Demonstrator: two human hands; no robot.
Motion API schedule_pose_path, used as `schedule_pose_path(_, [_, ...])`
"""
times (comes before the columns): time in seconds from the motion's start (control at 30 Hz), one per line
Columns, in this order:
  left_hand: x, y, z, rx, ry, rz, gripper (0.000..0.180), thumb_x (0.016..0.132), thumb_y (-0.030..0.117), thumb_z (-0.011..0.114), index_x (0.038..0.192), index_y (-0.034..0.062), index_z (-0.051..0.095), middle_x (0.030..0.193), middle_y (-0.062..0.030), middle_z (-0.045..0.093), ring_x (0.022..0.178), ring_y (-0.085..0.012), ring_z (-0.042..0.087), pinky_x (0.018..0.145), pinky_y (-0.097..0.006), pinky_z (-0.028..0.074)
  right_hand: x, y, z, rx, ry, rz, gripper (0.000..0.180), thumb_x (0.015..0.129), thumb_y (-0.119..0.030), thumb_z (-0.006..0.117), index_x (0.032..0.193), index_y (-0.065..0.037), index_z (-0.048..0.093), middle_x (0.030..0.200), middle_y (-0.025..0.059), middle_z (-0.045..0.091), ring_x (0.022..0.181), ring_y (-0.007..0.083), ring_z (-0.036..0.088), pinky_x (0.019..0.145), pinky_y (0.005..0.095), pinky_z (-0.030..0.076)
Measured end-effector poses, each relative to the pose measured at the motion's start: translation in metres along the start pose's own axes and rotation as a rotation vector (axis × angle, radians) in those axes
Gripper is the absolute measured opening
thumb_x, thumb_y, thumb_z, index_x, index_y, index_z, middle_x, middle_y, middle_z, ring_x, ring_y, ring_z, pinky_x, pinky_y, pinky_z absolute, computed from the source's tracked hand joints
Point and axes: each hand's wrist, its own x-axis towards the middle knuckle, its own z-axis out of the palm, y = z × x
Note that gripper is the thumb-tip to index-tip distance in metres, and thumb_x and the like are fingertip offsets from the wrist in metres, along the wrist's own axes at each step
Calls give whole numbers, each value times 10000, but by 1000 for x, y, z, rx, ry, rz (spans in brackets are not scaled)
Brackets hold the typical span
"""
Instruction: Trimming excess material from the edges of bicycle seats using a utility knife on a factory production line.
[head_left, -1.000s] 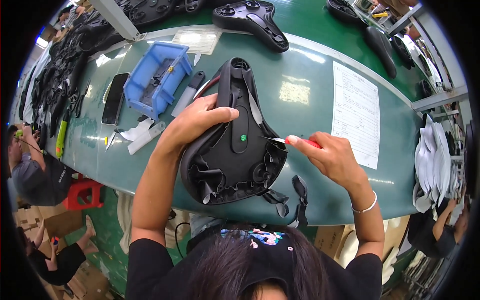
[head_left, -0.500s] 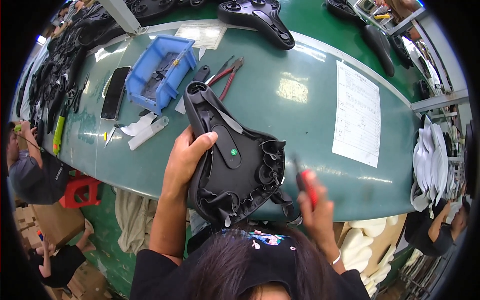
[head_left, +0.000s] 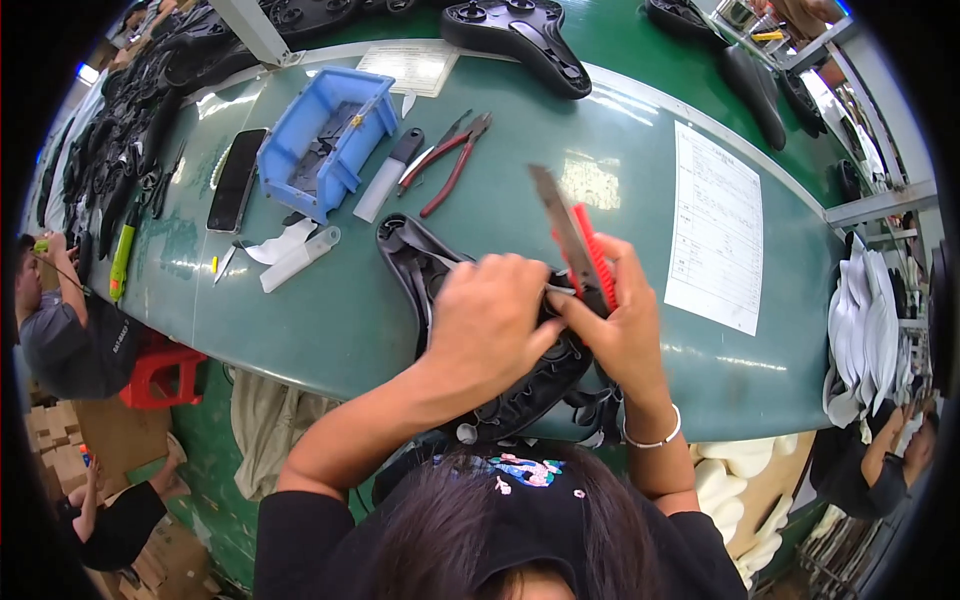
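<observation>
Both hands now meet over the black saddle base (head_left: 500, 390): left hand (head_left: 490, 325) pressing it down, right hand (head_left: 615, 330) newly raising a red utility knife (head_left: 585, 250).

On my green table (head_left: 330, 320) sit a blue bin (head_left: 325, 140), red-handled pliers (head_left: 452, 160), a dark phone (head_left: 236, 180) and a printed sheet (head_left: 715, 230). Another black saddle base (head_left: 515, 35) lies at the far edge, and a red stool (head_left: 160, 375) stands below on my left.
</observation>
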Motion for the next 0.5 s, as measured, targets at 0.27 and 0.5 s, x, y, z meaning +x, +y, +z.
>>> schedule_pose_path(0.27, [-2, -15, 11, -103, -172, 118, 162, 696, 160, 678, 644, 62, 560, 608, -68, 518, 747, -244, 477, 689, -372, 345, -28, 19, -71, -505, -234, -301, 556, 819, -79, 634, 1346, -152, 472, 812, 89, 623, 629, 247, 612, 565, 314, 490])
schedule_pose_path(0.5, [6, -23, 1, -242, -236, 21, 236, 740, 155, 671, 576, 44, 542, 620, -70, 511, 710, -212, 463, 693, -346, 341, -51, 10, -60, -886, -380, -286, 627, 789, -92, 640, 1361, -276, 458, 662, 66, 508, 494, 234, 521, 442, 356, 418])
